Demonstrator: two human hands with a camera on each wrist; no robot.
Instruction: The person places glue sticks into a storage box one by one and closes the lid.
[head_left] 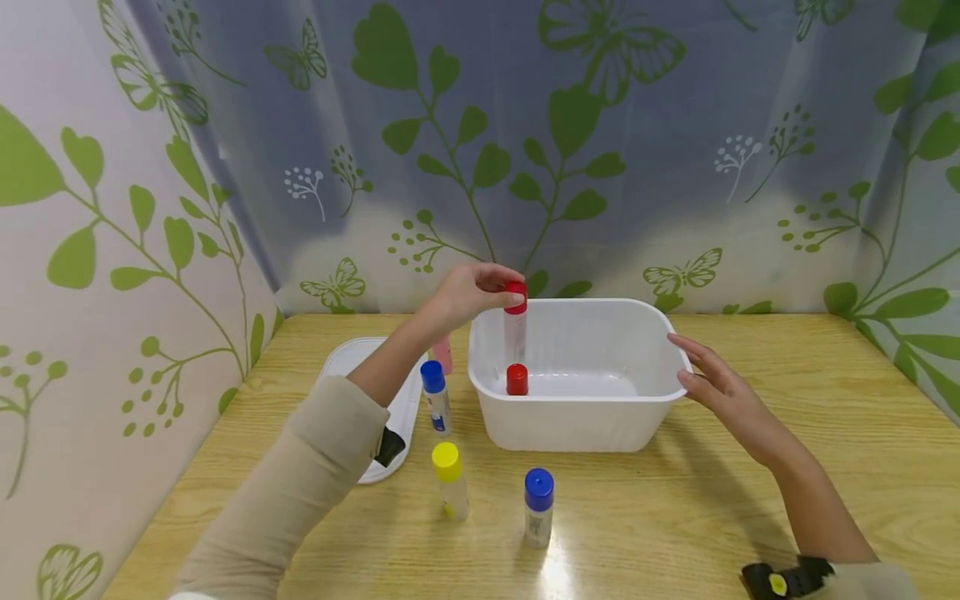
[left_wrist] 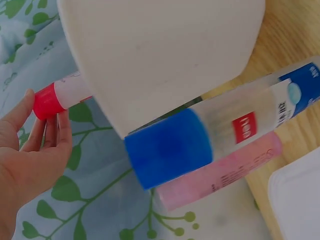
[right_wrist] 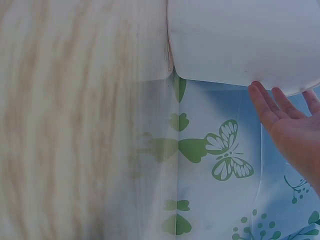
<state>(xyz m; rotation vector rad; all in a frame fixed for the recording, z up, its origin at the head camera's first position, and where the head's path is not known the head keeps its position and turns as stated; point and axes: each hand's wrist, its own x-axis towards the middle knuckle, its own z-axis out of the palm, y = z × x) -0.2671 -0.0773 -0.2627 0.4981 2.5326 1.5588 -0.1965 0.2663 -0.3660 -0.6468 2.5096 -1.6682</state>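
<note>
white glare spots the wooden table (head_left: 630,525), whose grain blurs in the right wrist view.

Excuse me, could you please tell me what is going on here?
A person's left hand pinches a red-capped tube at the left end of a white box, while the right hand touches the box's right rim. Another red-capped tube is inside the box. Two blue-capped tubes and a yellow-capped tube stand outside on the table. A white lid and a pink tube are left of the box.
</note>
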